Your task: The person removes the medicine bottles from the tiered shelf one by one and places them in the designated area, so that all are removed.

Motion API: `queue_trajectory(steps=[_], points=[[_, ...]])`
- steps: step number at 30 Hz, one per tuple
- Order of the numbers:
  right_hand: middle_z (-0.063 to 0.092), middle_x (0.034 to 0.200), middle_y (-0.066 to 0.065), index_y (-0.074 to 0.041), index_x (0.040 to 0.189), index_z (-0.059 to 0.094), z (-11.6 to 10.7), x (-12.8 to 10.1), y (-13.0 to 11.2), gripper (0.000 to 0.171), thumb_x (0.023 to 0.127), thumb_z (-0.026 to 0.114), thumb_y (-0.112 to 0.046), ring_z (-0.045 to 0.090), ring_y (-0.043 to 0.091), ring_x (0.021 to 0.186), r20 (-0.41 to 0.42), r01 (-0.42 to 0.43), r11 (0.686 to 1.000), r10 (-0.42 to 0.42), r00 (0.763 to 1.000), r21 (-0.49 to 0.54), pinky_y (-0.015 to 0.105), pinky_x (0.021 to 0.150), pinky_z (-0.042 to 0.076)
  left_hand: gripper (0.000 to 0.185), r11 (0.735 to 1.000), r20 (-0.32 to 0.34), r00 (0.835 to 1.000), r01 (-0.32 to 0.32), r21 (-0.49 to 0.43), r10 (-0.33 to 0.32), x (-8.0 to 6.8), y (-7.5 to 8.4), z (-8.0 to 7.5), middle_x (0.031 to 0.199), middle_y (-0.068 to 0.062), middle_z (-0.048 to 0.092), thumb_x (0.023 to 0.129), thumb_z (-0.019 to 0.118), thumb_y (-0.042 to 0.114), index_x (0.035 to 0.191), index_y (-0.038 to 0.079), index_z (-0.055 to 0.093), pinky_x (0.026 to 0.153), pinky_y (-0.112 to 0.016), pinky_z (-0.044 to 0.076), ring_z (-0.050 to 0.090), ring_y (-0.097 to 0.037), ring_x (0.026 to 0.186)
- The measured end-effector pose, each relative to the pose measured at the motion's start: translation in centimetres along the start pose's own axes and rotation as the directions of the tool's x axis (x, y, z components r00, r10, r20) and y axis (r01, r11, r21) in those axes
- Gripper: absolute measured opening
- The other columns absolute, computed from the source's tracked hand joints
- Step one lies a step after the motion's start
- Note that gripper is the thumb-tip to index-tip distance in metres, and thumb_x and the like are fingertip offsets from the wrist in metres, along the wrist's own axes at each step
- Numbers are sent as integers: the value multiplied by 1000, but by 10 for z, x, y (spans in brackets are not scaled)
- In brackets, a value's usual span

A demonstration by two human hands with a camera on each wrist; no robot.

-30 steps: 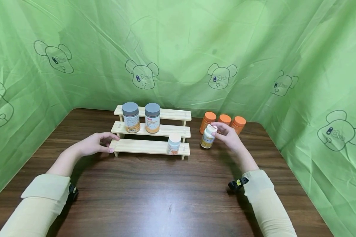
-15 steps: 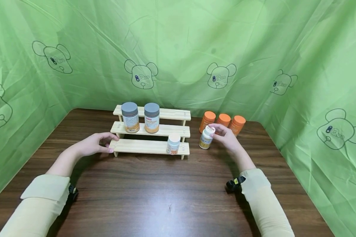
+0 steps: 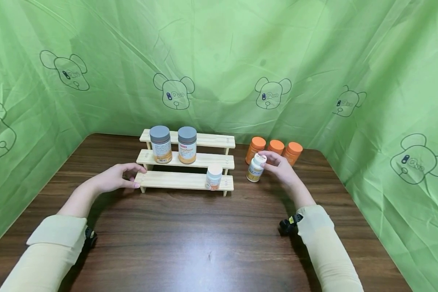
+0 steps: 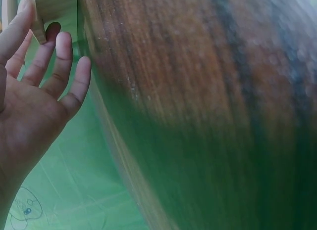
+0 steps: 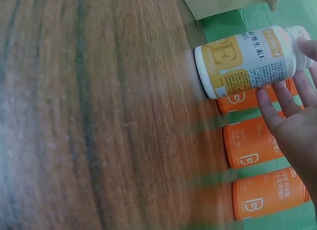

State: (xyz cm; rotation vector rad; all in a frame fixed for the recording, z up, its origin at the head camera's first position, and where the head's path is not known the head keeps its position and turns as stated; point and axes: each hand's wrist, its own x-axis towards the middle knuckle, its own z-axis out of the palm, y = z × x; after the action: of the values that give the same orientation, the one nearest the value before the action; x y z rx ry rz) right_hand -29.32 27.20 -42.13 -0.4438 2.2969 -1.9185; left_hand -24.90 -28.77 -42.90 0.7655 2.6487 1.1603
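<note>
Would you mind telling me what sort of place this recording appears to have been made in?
Probably a staged recording booth, not a home or shop. A green cloth printed with bears hangs all round a dark wooden table, which bears only a stepped wooden rack and a few supplement bottles.

Dark wood table, stepped wooden rack, three orange bottles, white bottle seemingly standing
</note>
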Motion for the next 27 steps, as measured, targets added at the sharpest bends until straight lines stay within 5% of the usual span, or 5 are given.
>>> queue_trajectory(steps=[8,18,24,27], points=[[56,130,3,-8,132,52,1,0,-6,48,88,67,-16,51,16,117,7,15,999,-15,1000,-46,29,94,42,42,1000,12,1000,14,-8,-14,1,0,-1,107,-9,60,79,76,16,117,11,59,69,-26,44,54,-15,79],[46,139,18,-2,135,48,6,-11,-44,46,91,61,-9,44,24,127,50,81,978,-72,996,-193,37,99,37,42,1000,5,1000,21,-11,-21,0,1,1,102,-9,61,79,76,14,118,11,58,70,-26,44,55,-16,79],[44,141,19,-2,136,47,5,-11,-57,47,92,61,-10,38,30,132,49,71,978,-62,997,-196,32,98,38,43,999,12,1000,24,-30,-24,-1,1,1,106,-10,61,79,75,13,118,10,58,72,-27,45,56,-15,82],[45,140,20,-1,135,48,6,-11,-63,46,91,62,-8,38,33,131,45,87,976,-79,996,-198,39,101,36,44,999,11,1000,27,-29,-27,-2,2,0,107,-10,61,79,75,11,119,10,58,72,-27,45,56,-15,82]])
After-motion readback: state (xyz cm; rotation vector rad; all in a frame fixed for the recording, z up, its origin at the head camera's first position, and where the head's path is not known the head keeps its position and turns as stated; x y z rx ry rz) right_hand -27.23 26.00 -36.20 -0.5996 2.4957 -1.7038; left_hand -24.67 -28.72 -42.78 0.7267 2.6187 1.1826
